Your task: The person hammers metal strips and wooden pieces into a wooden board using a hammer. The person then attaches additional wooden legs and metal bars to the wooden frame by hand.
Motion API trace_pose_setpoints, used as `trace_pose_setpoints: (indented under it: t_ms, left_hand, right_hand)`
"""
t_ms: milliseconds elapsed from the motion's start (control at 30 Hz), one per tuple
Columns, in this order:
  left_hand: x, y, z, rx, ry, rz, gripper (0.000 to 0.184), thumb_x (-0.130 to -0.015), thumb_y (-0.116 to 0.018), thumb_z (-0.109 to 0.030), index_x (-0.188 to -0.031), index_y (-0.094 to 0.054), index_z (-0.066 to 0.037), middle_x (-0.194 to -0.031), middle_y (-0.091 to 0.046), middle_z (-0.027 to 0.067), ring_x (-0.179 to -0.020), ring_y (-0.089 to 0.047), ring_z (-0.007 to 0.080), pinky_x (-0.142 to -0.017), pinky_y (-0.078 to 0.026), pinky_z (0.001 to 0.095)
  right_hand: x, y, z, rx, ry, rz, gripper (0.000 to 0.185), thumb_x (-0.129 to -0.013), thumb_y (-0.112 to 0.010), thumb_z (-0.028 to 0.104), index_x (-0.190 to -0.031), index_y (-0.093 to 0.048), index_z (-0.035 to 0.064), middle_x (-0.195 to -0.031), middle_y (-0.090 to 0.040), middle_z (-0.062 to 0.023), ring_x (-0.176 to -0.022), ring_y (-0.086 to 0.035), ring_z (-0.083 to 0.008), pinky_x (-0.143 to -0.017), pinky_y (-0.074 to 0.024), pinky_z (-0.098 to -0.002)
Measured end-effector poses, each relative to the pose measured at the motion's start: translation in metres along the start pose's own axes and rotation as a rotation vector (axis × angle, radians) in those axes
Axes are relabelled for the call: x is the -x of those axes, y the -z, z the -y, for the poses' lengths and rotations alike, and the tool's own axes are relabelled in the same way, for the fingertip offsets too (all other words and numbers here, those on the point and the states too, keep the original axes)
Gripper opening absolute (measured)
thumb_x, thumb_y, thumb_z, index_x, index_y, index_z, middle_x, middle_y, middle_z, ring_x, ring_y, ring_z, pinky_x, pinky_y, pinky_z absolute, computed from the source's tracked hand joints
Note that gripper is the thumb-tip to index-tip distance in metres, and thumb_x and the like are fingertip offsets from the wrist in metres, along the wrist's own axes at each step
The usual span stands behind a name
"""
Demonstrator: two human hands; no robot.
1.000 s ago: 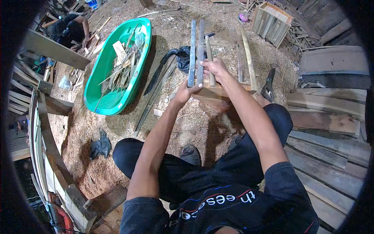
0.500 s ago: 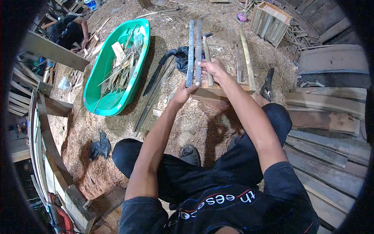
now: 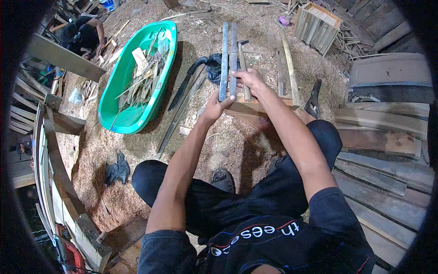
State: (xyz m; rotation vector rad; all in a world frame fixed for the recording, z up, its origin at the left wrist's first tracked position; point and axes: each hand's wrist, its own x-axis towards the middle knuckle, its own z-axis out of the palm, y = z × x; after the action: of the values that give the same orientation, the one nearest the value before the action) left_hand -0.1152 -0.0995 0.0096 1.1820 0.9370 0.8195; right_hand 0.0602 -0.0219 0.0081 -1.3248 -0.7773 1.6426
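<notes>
Two narrow grey wooden slats (image 3: pixel 233 55) lie side by side, pointing away from me, with a thin gap between them. My left hand (image 3: pixel 213 108) is closed at their near ends, its thumb on the right slat. My right hand (image 3: pixel 250 82) grips the right slat a little farther up, fingers partly hidden beneath it. Just right of that slat, a hammer (image 3: pixel 243 57) rests with its handle toward me and passes by my right hand. Below the hands is a wooden box-like piece (image 3: pixel 248 108), with two more wooden strips (image 3: pixel 289 66) reaching away from its right side.
A green tub (image 3: pixel 106 112) with wood scraps stands to the left. Beside it lie a dark-bladed saw or knife (image 3: pixel 180 91) and a black plastic bag (image 3: pixel 213 68). Planks (image 3: pixel 378 178) are stacked at right; a slatted crate (image 3: pixel 317 29) sits far right. Another person (image 3: pixel 84 34) works at far left.
Both hands keep their hold on the slats, almost unmoved. The whole view has shifted very slightly.
</notes>
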Motion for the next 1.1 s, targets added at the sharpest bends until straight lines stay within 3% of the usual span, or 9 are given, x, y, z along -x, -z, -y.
trace_pose_setpoints:
  t_ms: [33, 133, 233, 333, 433, 1033, 1100]
  left_hand:
    - [0.0, 0.0, 0.0, -0.004, -0.001, 0.004, 0.046, -0.089, -0.065, -0.022, -0.128, -0.05, -0.002, -0.112, -0.06, 0.008, -0.103, -0.055, 0.0174, -0.091, -0.043, 0.0338]
    - [0.001, -0.001, -0.003, -0.036, -0.006, -0.002, 0.046, -0.089, -0.064, -0.022, -0.128, -0.049, -0.001, -0.112, -0.06, 0.0079, -0.103, -0.055, 0.0171, -0.091, -0.043, 0.0335]
    - [0.002, -0.002, -0.006, -0.037, 0.006, -0.02, 0.047, -0.089, -0.064, -0.022, -0.128, -0.049, -0.001, -0.112, -0.06, 0.008, -0.102, -0.055, 0.0174, -0.09, -0.043, 0.0331]
    - [0.003, -0.004, -0.008, -0.014, -0.002, -0.03, 0.049, -0.088, -0.065, -0.023, -0.129, -0.049, 0.0, -0.112, -0.06, 0.0084, -0.102, -0.055, 0.0178, -0.091, -0.042, 0.0328]
    - [0.004, -0.006, -0.01, -0.002, -0.028, -0.018, 0.052, -0.088, -0.065, -0.024, -0.131, -0.047, 0.0, -0.112, -0.059, 0.0091, -0.102, -0.055, 0.0184, -0.091, -0.042, 0.0332]
    - [0.003, -0.008, -0.019, 0.022, 0.064, -0.008, 0.048, -0.091, -0.06, -0.023, -0.131, -0.046, -0.001, -0.112, -0.058, 0.0091, -0.102, -0.052, 0.0184, -0.091, -0.039, 0.0331]
    - [0.005, -0.009, -0.02, 0.064, 0.061, -0.01, 0.045, -0.089, -0.061, -0.016, -0.129, -0.046, -0.002, -0.113, -0.058, 0.0074, -0.102, -0.053, 0.017, -0.092, -0.039, 0.0322]
  right_hand:
    - [-0.002, 0.0, -0.002, -0.006, 0.012, -0.009, 0.025, -0.089, -0.062, 0.007, -0.108, -0.056, -0.0088, -0.095, -0.066, -0.0175, -0.083, -0.069, -0.0246, -0.072, -0.0588, -0.0337]
    - [0.003, 0.0, 0.002, -0.036, -0.026, 0.023, 0.026, -0.086, -0.066, 0.01, -0.106, -0.059, -0.0047, -0.097, -0.067, -0.014, -0.089, -0.067, -0.0254, -0.084, -0.0544, -0.0421]
    - [0.015, -0.004, 0.012, -0.053, -0.032, 0.041, 0.022, -0.088, -0.062, 0.006, -0.106, -0.058, -0.0055, -0.098, -0.067, -0.0156, -0.09, -0.067, -0.0265, -0.085, -0.0546, -0.0431]
    - [0.018, -0.006, 0.016, -0.022, -0.031, 0.054, 0.02, -0.089, -0.059, 0.005, -0.106, -0.058, -0.0055, -0.098, -0.067, -0.0162, -0.089, -0.068, -0.0268, -0.083, -0.0554, -0.0427]
    - [0.017, -0.006, 0.014, -0.029, -0.012, 0.071, 0.019, -0.09, -0.06, 0.007, -0.105, -0.059, -0.0053, -0.097, -0.067, -0.0162, -0.085, -0.068, -0.0239, -0.075, -0.0585, -0.0343]
    - [0.015, -0.006, 0.012, 0.002, 0.005, 0.066, 0.018, -0.093, -0.056, 0.008, -0.106, -0.058, -0.0038, -0.095, -0.066, -0.0148, -0.08, -0.068, -0.0238, -0.071, -0.0594, -0.0354]
    - [0.015, -0.007, 0.011, 0.002, 0.001, 0.066, 0.018, -0.092, -0.057, 0.008, -0.106, -0.058, -0.0041, -0.096, -0.066, -0.0146, -0.084, -0.067, -0.0248, -0.076, -0.0577, -0.0383]
